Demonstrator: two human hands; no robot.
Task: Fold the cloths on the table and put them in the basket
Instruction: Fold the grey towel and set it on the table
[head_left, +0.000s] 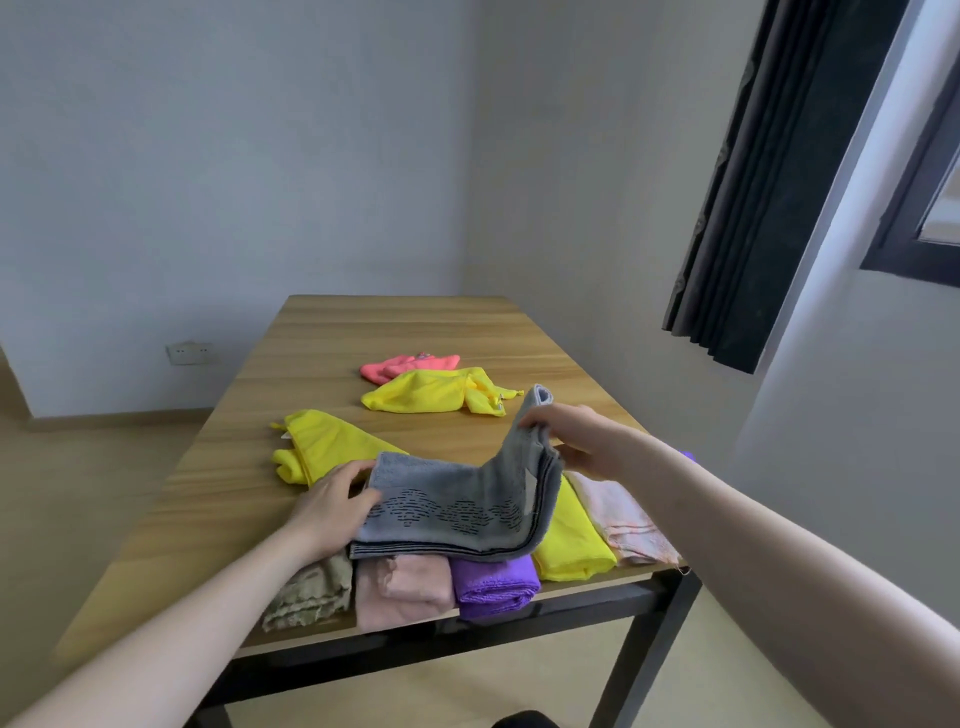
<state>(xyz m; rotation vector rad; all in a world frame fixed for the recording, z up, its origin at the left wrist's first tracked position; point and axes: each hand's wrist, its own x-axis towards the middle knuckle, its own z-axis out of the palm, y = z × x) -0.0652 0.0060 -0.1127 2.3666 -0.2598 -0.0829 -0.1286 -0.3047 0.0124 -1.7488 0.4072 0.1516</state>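
A person is standing at a wooden counter (415, 332), both bare arms reaching in from the bottom of the view. No basket is showing w/in the frame; all cloths are lying on the counter. The left hand (332, 506) is resting on the left end of a grey towel (457, 509), thumb on top and fingers tucked under its edge, so that grip is grasping the towel. The right hand (576, 436) is pinching the towel's right end betw. thumb and fingers and lifting it up off the pile, so the towel is bending upward on that side. The grey towel is lying over a row of folded cloths at the near edge, left to right: an olive cloth (311, 592), a pale pink cloth (405, 587), a purple cloth (493, 584), a yellow folded cloth (571, 545) and a light pink striped cloth (623, 519). An unfolded yellow cloth (317, 447) is lying just behind the left hand. Farther back, another yellow cloth (431, 397) is touching a coral pink cloth (405, 364). A dark curtain (769, 182) is hanging at the right, by a window.
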